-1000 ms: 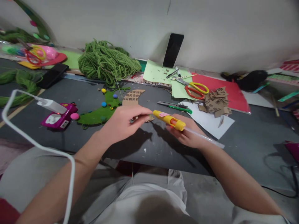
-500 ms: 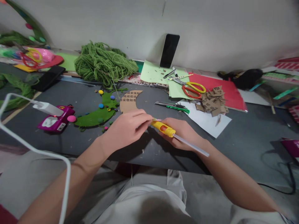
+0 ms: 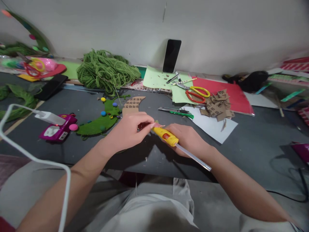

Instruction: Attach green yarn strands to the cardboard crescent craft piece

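Note:
My right hand (image 3: 190,137) is wrapped round a yellow hot glue gun (image 3: 167,135), with a clear glue stick (image 3: 193,157) poking out of its back end. My left hand (image 3: 130,130) is closed in a pinch at the gun's front end. By those fingertips shows a small pinkish scrap (image 3: 158,125); what exactly the fingers grip is mostly hidden. Just beyond the left hand lies a curved cardboard piece (image 3: 131,106) with printed characters, partly covered by the hand. Left of it, a green felt crescent (image 3: 98,125) bears coloured pompoms.
A green-handled cutter (image 3: 178,112), scissors (image 3: 196,93) and cardboard scraps (image 3: 217,106) lie to the right on paper and table. Green yarn (image 3: 106,71) and an upright phone (image 3: 172,55) stand at the back. At left, a purple power strip (image 3: 58,129) trails a white cable (image 3: 36,158).
The view has shifted slightly. The pinkish scrap by my left fingertips shows more clearly now, and my left thumb and fingers have parted a little. My right hand keeps hold of the glue gun.

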The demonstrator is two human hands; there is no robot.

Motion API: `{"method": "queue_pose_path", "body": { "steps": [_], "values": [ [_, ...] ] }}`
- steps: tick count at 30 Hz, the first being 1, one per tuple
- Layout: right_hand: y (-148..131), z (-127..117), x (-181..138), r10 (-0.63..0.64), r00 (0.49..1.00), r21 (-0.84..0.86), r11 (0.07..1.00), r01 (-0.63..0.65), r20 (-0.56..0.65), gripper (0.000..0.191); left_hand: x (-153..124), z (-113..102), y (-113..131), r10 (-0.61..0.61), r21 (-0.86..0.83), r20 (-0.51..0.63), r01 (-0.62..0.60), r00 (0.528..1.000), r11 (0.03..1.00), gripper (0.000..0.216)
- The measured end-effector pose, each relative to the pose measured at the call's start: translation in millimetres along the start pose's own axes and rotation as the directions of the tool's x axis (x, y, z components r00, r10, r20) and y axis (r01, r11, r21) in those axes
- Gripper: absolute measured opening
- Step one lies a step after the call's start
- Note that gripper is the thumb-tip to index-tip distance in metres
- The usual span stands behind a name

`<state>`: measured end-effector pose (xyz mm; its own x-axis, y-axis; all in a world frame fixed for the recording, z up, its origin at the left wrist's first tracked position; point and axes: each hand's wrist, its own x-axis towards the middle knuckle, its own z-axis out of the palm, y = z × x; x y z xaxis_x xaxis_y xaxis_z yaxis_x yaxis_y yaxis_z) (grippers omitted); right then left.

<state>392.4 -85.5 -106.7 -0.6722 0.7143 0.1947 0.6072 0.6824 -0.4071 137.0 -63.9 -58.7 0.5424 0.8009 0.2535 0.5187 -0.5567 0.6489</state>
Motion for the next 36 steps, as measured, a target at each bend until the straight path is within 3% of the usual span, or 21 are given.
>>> {"method": "queue_pose_path", "body": {
  "steps": [11,16,20,23,28,32,36],
  "values": [
    [-1,-1,0,-0.052,0.998,-0.001,0.999,0.052,-0.016,0.021,12,-25,-15,-0.141,0.005,-0.169,0.144,0.975,0.990,0.028],
    [-2,-1,2,-0.039,0.999,0.038,0.999,0.037,0.033,0.018,67,-12,-42,-0.101,0.078,-0.223,0.121,0.970,0.990,0.024],
    [-2,-1,3,-0.015,0.996,0.070,0.998,0.009,0.083,0.017,113,7,-73,-0.214,0.124,-0.190,0.240,0.958,0.963,0.010],
    [-2,-1,2,-0.011,0.996,0.098,0.995,0.002,0.088,0.017,128,14,-90,-0.309,0.096,-0.182,0.330,0.933,0.939,0.011],
    [-1,-1,4,0.061,0.991,0.115,0.991,-0.074,0.117,0.019,118,-1,-101,-0.275,0.079,-0.198,0.295,0.941,0.952,0.009],
    [-5,-6,7,0.115,0.982,0.141,0.981,-0.136,0.149,0.023,94,-21,-96,-0.297,0.111,-0.006,0.296,0.955,0.949,0.013],
    [-3,-15,5,0.119,0.990,0.178,0.975,-0.132,0.079,0.027,53,-38,-83,-0.324,0.161,0.129,0.303,0.937,0.939,0.016]
  ]
}}
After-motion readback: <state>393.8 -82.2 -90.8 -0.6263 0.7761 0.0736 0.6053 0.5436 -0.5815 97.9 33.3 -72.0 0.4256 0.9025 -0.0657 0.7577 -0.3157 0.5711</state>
